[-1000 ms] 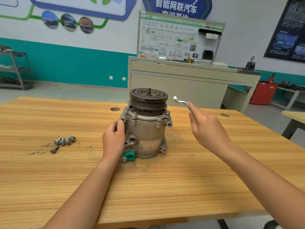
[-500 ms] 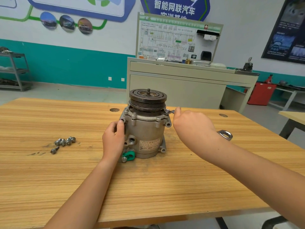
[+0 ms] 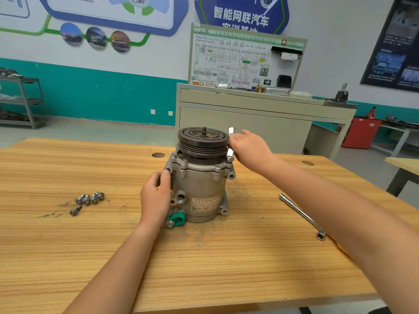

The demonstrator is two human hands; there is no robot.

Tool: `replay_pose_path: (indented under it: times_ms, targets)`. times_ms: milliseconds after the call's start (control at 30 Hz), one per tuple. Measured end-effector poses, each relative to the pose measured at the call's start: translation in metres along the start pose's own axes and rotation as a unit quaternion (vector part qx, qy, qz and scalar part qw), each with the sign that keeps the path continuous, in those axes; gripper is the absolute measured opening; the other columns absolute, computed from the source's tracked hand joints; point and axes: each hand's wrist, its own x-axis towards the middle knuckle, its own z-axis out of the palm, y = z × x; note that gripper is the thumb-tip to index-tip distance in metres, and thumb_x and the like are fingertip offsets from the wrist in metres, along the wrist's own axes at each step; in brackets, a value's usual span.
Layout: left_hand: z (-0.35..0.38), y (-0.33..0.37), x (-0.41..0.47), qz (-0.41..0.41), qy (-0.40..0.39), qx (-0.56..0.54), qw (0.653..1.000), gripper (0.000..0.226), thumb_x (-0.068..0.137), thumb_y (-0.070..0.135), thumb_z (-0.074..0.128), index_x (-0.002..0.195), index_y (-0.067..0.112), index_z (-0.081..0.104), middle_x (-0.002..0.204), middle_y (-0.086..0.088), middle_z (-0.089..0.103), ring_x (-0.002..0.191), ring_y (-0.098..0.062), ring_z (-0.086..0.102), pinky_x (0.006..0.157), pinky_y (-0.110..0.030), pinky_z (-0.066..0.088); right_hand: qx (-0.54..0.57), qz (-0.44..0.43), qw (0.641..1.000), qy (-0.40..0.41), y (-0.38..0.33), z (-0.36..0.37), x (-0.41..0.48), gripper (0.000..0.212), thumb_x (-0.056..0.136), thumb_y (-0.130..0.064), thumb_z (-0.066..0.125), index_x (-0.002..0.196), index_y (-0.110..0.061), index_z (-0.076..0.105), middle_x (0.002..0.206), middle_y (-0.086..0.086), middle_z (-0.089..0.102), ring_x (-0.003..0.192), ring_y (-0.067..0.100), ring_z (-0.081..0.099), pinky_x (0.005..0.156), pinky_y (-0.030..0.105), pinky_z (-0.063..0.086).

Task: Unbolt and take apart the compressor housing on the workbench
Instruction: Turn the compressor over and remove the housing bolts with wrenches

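Well left of the compressor (image 3: 199,189), five loose bolts (image 3: 90,198) lie in a cluster on the counter (image 3: 226,268). They are short, bright and round-flanged, so a stray sleeve could set them rolling off the smooth wood-grain top. The left hand (image 3: 155,198) wraps the compressor's left flank, with the thumb up by a flange ear. The compressor stands upright mid-counter, a dull grey cast-metal cylinder with lugs, a label and a green cap low on its left. It carries a heavy, dark, ribbed pulley (image 3: 203,139) on top. That top-heavy shape is the main risk: if the left grip slackens while a stuck fastener is tugged, it could tip or skid. At the compressor's upper right, the right hand (image 3: 249,148) appears to pinch a bright bolt (image 3: 230,130) rising from the flange corner, though blur hides the fingertips. Pulled crooked, its thread could bind or it could slip free and drop. Right of the compressor, a slim steel wrench (image 3: 301,215) lies flat near the forearm, which could knock it.
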Motion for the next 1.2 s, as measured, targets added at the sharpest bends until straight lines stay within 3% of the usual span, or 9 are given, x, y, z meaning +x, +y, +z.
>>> replay_pose_path:
  times_ms: [133,233,467,667,867,1000,1067,1133,1200]
  targets:
    - [0.001,0.001,0.001,0.010,0.009,0.012,1.000,0.032,0.098,0.026,0.044,0.068,0.019,0.054,0.063,0.008,0.048,0.056,0.002,0.041,0.060,-0.029,0.035,0.085,0.077,0.992,0.052,0.006,0.003,-0.023,0.027,0.098,-0.012,0.035,0.118,-0.006,0.053,0.110,0.009,0.063,0.100,0.028,0.056,0.082,0.031,0.036]
    - [0.001,0.001,0.001,0.008,0.004,0.013,1.000,0.032,0.098,0.027,0.043,0.071,0.013,0.055,0.064,0.006,0.048,0.057,-0.001,0.040,0.060,-0.030,0.035,0.188,0.155,0.964,0.108,0.004,-0.013,-0.057,0.031,0.100,-0.020,0.035,0.124,-0.005,0.048,0.075,0.005,0.055,0.066,0.026,0.052,0.056,0.032,0.034]
    - [0.000,0.002,0.000,0.001,0.006,0.011,1.000,0.033,0.097,0.029,0.043,0.068,0.019,0.052,0.061,0.010,0.044,0.053,0.001,0.038,0.058,-0.030,0.035,0.015,0.106,0.992,-0.061,-0.017,-0.046,-0.090,0.037,0.096,-0.013,0.037,0.133,-0.020,0.033,0.067,-0.003,0.044,0.062,0.021,0.048,0.045,0.029,0.026]
    - [0.000,0.002,-0.001,0.015,0.003,0.030,0.999,0.034,0.098,0.027,0.042,0.066,0.019,0.050,0.063,0.006,0.044,0.054,0.002,0.039,0.057,-0.029,0.032,-0.103,0.051,0.987,-0.115,-0.034,-0.076,-0.076,0.048,0.086,0.005,0.043,0.132,-0.006,0.036,0.058,-0.001,0.030,0.044,0.014,0.027,0.037,0.026,0.019]
    - [0.001,0.002,-0.001,0.015,0.003,0.027,1.000,0.035,0.098,0.028,0.043,0.064,0.021,0.048,0.062,0.007,0.043,0.054,0.001,0.037,0.056,-0.029,0.031,-0.153,0.012,0.976,-0.153,-0.038,-0.075,-0.073,0.051,0.087,0.008,0.043,0.136,0.005,0.029,0.059,0.002,0.028,0.043,0.016,0.029,0.036,0.026,0.021]
    - [0.000,0.001,-0.001,0.008,0.004,0.021,1.000,0.033,0.098,0.028,0.043,0.067,0.019,0.052,0.066,0.004,0.048,0.062,-0.006,0.041,0.060,-0.031,0.034,-0.181,-0.015,0.976,-0.122,-0.017,-0.068,-0.069,0.047,0.088,0.002,0.041,0.134,-0.005,0.033,0.056,-0.002,0.031,0.043,0.016,0.029,0.038,0.027,0.017]
    - [0.000,0.000,0.000,0.008,0.006,0.017,1.000,0.033,0.098,0.027,0.043,0.068,0.018,0.053,0.067,0.002,0.050,0.066,-0.011,0.043,0.062,-0.033,0.036,-0.188,-0.009,0.976,-0.112,-0.002,-0.064,-0.063,0.038,0.089,-0.001,0.041,0.126,-0.012,0.042,0.059,0.000,0.039,0.051,0.018,0.045,0.041,0.026,0.018]
    - [0.001,-0.001,0.001,0.012,0.006,0.016,1.000,0.034,0.098,0.026,0.043,0.066,0.017,0.051,0.066,0.003,0.049,0.064,-0.010,0.042,0.062,-0.033,0.035,-0.157,0.009,0.983,-0.096,0.010,-0.056,-0.051,0.030,0.091,-0.002,0.040,0.117,-0.016,0.046,0.072,0.000,0.055,0.074,0.023,0.061,0.051,0.024,0.028]
    - [0.001,-0.002,0.001,0.015,0.005,0.014,1.000,0.034,0.098,0.026,0.043,0.067,0.016,0.052,0.066,0.000,0.051,0.065,-0.011,0.044,0.062,-0.034,0.035,-0.126,0.020,0.988,-0.085,0.012,-0.040,-0.034,0.028,0.091,-0.003,0.043,0.116,-0.015,0.047,0.090,0.003,0.066,0.089,0.025,0.062,0.077,0.031,0.039]
